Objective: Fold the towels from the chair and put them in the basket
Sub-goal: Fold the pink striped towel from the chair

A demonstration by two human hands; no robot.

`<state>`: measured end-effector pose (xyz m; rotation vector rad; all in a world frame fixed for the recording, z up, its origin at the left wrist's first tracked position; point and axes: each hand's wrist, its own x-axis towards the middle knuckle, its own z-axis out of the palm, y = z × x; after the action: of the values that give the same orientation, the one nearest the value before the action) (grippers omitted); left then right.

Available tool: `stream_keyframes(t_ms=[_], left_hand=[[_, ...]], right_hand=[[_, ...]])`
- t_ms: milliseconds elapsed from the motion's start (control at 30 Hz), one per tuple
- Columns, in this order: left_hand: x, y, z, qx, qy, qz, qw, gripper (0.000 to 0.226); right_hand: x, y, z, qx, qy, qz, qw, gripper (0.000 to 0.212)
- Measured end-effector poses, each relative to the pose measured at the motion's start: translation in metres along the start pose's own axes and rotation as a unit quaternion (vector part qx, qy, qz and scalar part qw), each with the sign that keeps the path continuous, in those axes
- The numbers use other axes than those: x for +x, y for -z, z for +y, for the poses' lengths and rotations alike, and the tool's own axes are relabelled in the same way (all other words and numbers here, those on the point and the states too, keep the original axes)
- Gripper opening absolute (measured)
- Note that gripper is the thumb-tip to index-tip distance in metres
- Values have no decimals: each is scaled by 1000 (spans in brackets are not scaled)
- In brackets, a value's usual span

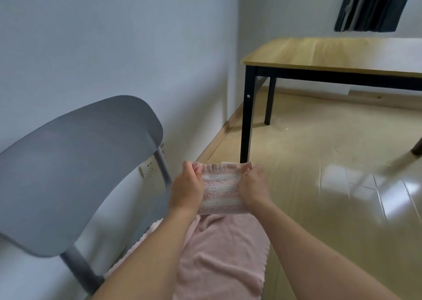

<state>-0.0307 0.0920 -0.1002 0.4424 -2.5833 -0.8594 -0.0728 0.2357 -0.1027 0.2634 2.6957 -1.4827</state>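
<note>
A plain pink towel (219, 261) lies on the chair (68, 174) seat, unfolded, beneath a person's forearms. Above it, left hand (186, 189) and right hand (253, 187) pinch a striped towel (220, 187) taut, mid-fold. No basket is visible; a table (319, 55) stands beyond.

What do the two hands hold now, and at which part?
Both hold one pink towel: the left hand grips its upper left corner, the right hand its upper right corner; the rest hangs down.

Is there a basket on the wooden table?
No, the wooden table shows only its bare top, and both hands hold a pink towel by the grey chair.
</note>
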Motion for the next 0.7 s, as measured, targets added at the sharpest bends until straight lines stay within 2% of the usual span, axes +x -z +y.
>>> stream_keyframes(t_ms=[133, 233, 500, 700], left_hand=[[46, 6, 33, 88, -45, -23, 995, 30], [76, 47, 79, 102, -53, -34, 993, 30], [139, 227, 306, 56, -59, -52, 995, 26], [141, 286, 435, 48, -85, -32, 995, 27]], right_hand=[[35, 15, -28, 15, -6, 9, 1000, 26], [40, 51, -82, 59, -34, 2, 998, 28], [18, 252, -287, 88, -16, 64, 994, 28], [7, 374, -347, 119, -24, 116, 986, 33]])
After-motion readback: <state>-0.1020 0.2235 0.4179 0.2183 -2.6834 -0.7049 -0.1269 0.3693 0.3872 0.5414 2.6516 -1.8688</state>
